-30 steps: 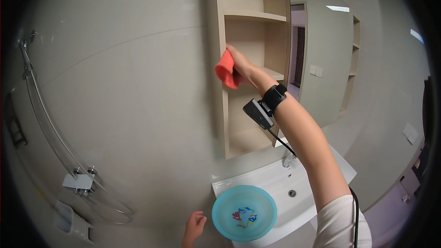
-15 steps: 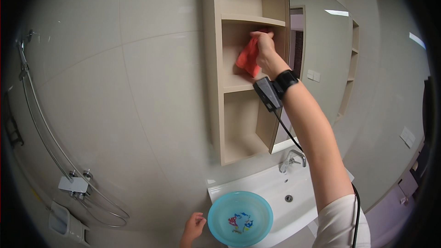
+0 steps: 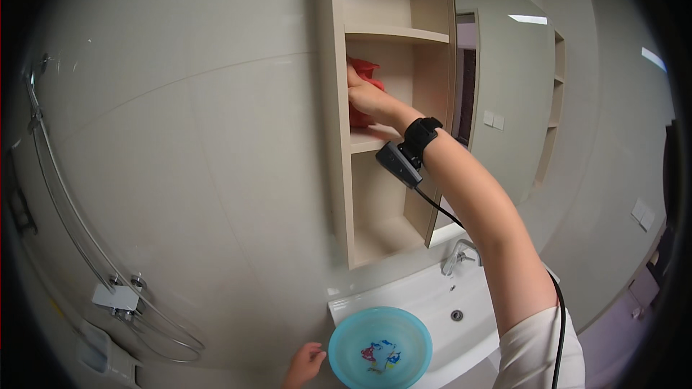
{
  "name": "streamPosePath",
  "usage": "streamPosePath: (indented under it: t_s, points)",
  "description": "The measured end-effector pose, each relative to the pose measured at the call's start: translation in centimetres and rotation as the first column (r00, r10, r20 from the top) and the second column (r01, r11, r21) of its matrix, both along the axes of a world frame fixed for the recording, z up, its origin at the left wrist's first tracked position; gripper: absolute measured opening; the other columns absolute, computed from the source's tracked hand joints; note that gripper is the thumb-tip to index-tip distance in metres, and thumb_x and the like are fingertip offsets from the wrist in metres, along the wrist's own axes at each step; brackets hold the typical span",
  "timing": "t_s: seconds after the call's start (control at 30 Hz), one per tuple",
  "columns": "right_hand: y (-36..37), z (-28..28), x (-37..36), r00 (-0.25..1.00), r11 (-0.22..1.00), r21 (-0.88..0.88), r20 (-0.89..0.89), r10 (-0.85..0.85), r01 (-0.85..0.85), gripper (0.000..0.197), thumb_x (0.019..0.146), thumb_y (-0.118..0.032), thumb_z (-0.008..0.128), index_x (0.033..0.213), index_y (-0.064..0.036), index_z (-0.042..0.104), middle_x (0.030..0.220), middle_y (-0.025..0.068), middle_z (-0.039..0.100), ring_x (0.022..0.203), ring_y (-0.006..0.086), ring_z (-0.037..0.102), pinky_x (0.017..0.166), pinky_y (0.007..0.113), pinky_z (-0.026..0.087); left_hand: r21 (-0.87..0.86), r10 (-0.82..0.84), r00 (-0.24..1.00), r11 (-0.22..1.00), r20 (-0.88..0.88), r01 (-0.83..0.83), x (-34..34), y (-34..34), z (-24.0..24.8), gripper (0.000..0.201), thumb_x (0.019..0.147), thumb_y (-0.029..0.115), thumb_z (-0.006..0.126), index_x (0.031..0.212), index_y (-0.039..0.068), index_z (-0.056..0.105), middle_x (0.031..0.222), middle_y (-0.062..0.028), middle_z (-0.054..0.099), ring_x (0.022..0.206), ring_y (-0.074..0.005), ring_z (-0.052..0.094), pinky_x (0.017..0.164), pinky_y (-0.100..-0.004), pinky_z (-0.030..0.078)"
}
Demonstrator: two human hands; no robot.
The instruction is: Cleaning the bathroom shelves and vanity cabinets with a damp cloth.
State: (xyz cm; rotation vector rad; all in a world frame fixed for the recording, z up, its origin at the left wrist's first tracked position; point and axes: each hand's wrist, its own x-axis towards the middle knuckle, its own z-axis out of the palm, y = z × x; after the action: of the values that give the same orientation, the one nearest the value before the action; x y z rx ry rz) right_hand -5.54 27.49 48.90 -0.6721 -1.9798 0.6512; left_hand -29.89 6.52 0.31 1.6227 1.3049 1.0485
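Note:
My right hand (image 3: pixel 366 98) reaches into the middle compartment of a beige open shelf unit (image 3: pixel 346 194). It presses a crumpled red cloth (image 3: pixel 365 70) against the compartment's left inner side. Part of the cloth hangs below the hand, and the fingertips are hidden behind the side panel. Low in the view, my left hand (image 3: pixel 306 361) holds nothing, its fingers loosely bent and a little apart. It hovers just left of a round light-blue basin (image 3: pixel 344 328) with a colourful printed picture on its bottom.
The basin sits on the left part of a white washbasin (image 3: pixel 425 292) with a chrome tap (image 3: pixel 459 256). A mirror (image 3: pixel 497 65) adjoins the shelf on the right. On the left tiled wall hangs a shower mixer (image 3: pixel 117 295) with hose. A black cable (image 3: pixel 440 209) trails from my right wrist device.
My right hand has moved left with the red cloth, from the middle and right of the compartment to its left inner side. The left hand has stayed beside the basin.

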Motion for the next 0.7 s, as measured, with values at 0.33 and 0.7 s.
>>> streamPosePath:
  t_s: [0.33, 0.7]
  points:
    - [-0.5, -1.7, 3.3, 0.676, 0.934, 0.261, 0.645, -0.357, 0.245, 0.041, 0.089, -0.025, 0.048, 0.130, -0.0228, 0.042, 0.123, 0.0032, 0.051, 0.111, 0.0199, 0.046, 0.096, 0.029, 0.033, -0.040, -0.089, 0.996, 0.995, -0.028, 0.088, 1.8, -0.2, -1.3, 0.031, 0.080, 0.018, 0.063, 0.105, 0.002, 0.053, 0.092, -0.0133, 0.063, 0.081, -0.0219, 0.062, 0.072, -0.0319, 0.049]
    - [-0.7, 0.4, 8.9, 0.261, 0.696, 0.564, 0.662, -0.703, 0.444, 0.027, 0.081, -0.026, 0.057, 0.103, -0.0125, 0.063, 0.095, 0.0132, 0.064, 0.092, 0.0288, 0.059, 0.079, 0.036, 0.046, -0.072, -0.075, 0.997, 0.995, -0.024, 0.073, 0.8, -0.8, -0.3, 0.029, 0.081, 0.017, 0.062, 0.104, 0.002, 0.053, 0.094, -0.0141, 0.062, 0.084, -0.0227, 0.062, 0.075, -0.0320, 0.049]
